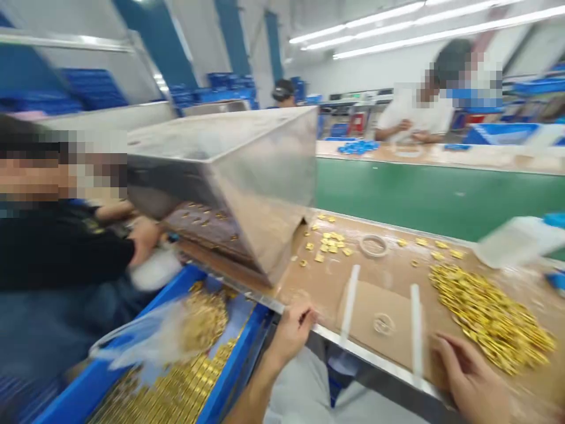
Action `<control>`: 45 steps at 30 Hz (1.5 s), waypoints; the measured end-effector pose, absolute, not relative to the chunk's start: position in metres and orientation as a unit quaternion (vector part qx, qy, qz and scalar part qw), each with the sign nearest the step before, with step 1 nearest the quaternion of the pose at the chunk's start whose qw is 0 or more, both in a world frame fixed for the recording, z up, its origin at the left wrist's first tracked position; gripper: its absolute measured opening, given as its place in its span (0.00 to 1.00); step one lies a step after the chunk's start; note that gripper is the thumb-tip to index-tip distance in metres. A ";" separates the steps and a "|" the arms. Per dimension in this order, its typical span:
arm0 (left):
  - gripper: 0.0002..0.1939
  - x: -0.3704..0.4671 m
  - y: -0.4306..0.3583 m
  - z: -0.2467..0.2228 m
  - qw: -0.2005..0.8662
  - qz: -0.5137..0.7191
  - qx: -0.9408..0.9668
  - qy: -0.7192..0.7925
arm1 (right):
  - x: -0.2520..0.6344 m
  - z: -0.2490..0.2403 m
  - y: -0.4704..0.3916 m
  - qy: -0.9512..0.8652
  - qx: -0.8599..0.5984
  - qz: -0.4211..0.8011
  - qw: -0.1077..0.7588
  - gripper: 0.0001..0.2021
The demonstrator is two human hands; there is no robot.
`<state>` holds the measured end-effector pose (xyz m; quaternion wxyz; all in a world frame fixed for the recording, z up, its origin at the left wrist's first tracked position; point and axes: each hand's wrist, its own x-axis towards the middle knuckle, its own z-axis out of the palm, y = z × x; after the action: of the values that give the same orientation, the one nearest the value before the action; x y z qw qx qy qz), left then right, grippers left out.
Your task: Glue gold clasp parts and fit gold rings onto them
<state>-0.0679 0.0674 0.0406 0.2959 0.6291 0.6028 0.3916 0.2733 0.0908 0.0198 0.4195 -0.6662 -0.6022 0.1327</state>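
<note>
- Left hand (291,333) sits at the front metal edge of the table (353,347), fingers curled over the rim like it's gripping it, nothing else in it.
- Right hand (470,377) lies flat and open on the brown tabletop, fingers spread, empty. Its fingertips are just beside the big heap of small gold pieces (489,315), which spreads over the right part of the table, but not quite touching it as far as I can tell.
- Between the hands there's a cardboard sheet (382,324) with two white strips (349,303) standing on it, one each side.
- Further back: a tape roll (373,245) and a smaller scatter of gold pieces (330,242) around it.
- A big metal hopper box (247,171) leans over the left end of the table and blocks the view behind it.
- Down left, a blue bin (176,377) full of more gold pieces, with a clear plastic bag (154,338) lying on top.
- A co-worker in a black sleeve (66,250) sits at the left, hand (142,238) near the hopper's mouth.
- Another person in white (415,115) works at the far side of the green belt (436,197).
- Whole shot is pretty blurry.
</note>
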 end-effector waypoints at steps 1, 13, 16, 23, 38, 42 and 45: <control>0.16 -0.066 0.082 0.045 0.274 0.367 0.655 0.601 | 0.276 0.021 0.087 -0.587 -0.670 0.149 0.430 0.29; 0.06 -0.059 0.205 0.066 0.154 0.237 0.664 0.693 | 0.267 0.026 0.079 -0.554 -0.647 0.226 0.472 0.23; 0.10 -0.055 0.203 0.065 0.162 0.242 0.674 0.679 | 0.268 0.025 0.079 -0.559 -0.646 0.223 0.469 0.24; 0.11 -0.047 0.178 0.067 0.204 0.304 0.685 0.630 | 0.269 0.023 0.078 -0.551 -0.649 0.245 0.464 0.27; 0.21 -0.018 0.054 0.084 0.536 0.521 0.469 0.471 | 0.224 0.061 0.043 -0.521 -0.582 0.317 0.538 0.23; 0.21 -0.004 0.040 0.091 0.554 0.498 0.491 0.452 | 0.179 0.085 0.028 -0.578 -0.494 0.460 0.459 0.19; 0.19 0.004 0.034 0.091 0.564 0.490 0.506 0.432 | 0.164 0.094 0.027 -0.577 -0.457 0.509 0.447 0.19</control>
<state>0.0037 0.0340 0.0907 0.5638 0.5059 0.4315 0.4899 0.1638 0.0270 0.0937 0.4469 -0.4572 -0.5766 0.5088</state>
